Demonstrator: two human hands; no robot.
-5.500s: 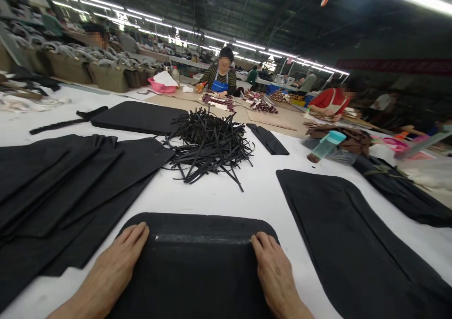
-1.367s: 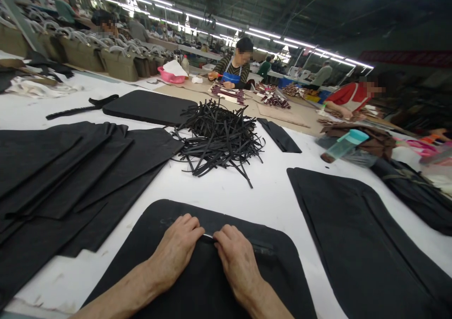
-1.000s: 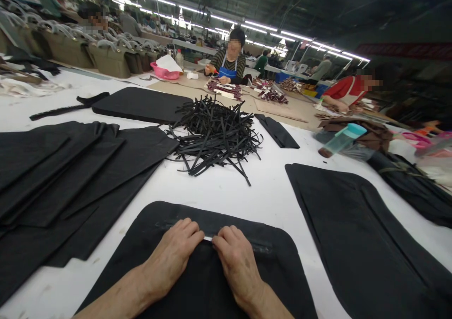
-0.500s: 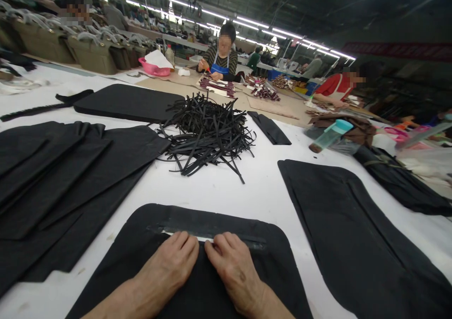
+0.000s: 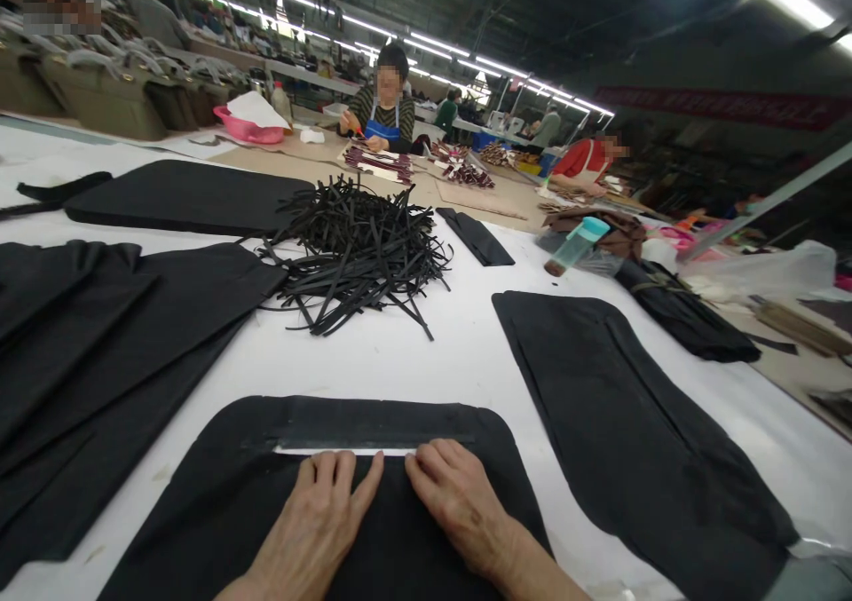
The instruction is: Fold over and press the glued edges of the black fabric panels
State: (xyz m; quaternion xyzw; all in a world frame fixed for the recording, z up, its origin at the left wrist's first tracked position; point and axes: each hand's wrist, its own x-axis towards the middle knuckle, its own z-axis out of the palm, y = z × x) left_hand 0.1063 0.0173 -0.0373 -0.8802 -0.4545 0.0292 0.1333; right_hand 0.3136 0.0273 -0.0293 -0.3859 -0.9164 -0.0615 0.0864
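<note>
A black fabric panel (image 5: 219, 486) with rounded upper corners lies in front of me, cut by a long narrow slot through which white shows. My left hand (image 5: 326, 503) rests on the panel just below the slot, its thumb stretched away from the other fingers and the fingertips at the slot's lower edge. Close by on the right, my right hand (image 5: 456, 499) has its fingers bunched against its thumb, pinching the fabric at that same edge. The undersides of the fingertips are hidden on both hands.
A heap of thin black strips (image 5: 366, 246) lies ahead. More black panels (image 5: 612, 388) are at right, with layered black fabric (image 5: 99, 361) at left. A teal-lidded bottle (image 5: 576, 248) and a pink basin (image 5: 249, 128) stand farther off. Co-workers (image 5: 386, 104) sit beyond.
My left hand's fingers have uncurled and its thumb has spread out. The right hand stays at the slot edge. The white opening shows more. The view has turned right.
</note>
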